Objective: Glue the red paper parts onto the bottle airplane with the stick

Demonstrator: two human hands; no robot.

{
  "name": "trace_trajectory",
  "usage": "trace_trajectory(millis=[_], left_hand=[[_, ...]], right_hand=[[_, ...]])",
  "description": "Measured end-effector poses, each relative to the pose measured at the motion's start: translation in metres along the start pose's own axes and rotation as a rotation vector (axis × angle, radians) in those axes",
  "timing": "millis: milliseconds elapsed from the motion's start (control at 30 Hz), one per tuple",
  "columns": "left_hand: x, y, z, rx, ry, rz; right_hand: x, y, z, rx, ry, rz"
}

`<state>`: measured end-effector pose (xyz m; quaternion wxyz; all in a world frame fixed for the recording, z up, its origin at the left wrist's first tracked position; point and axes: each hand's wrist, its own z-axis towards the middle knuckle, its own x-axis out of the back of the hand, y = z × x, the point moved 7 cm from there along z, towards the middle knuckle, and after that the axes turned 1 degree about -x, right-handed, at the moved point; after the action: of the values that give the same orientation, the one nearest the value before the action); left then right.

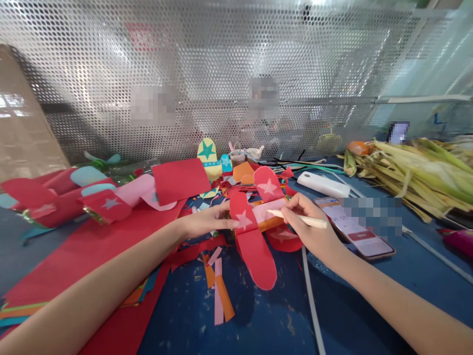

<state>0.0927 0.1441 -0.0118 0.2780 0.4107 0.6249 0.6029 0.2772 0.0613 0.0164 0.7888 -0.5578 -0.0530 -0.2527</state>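
Observation:
A craft airplane of red and pink paper [260, 261] lies in front of me, with pale pink stars on its red parts. My left hand [210, 220] grips its left side, thumb by the star and the other fingers partly hidden behind the red paper. Between the fingers of my right hand [305, 224] is a slim cream-coloured pen [308, 221]. Its tip meets the pink strip [264, 212] in the middle of the airplane. An orange piece shows under that strip.
Red paper sheets [92, 256] and other paper airplanes [48, 199] lie on the left. Orange and pink strips [219, 296] are in front. A phone [358, 229], a white device [323, 185] and corn husks [424, 172] lie right. Behind stands a perforated metal panel [221, 64].

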Motion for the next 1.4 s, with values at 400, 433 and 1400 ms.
trace_trajectory(millis=[400, 433, 1400], left_hand=[[0.0016, -0.0011, -0.0008, 0.03, 0.02, 0.019], [0.0015, -0.0011, -0.0008, 0.029, 0.018, 0.016], [-0.0003, 0.0006, 0.0004, -0.015, 0.001, -0.021]], right_hand=[[-0.0008, -0.0019, -0.0003, 0.015, -0.017, 0.008], [-0.0012, -0.0022, -0.0002, 0.023, -0.019, 0.014], [-0.002, -0.0002, -0.001, 0.03, -0.033, 0.012]])
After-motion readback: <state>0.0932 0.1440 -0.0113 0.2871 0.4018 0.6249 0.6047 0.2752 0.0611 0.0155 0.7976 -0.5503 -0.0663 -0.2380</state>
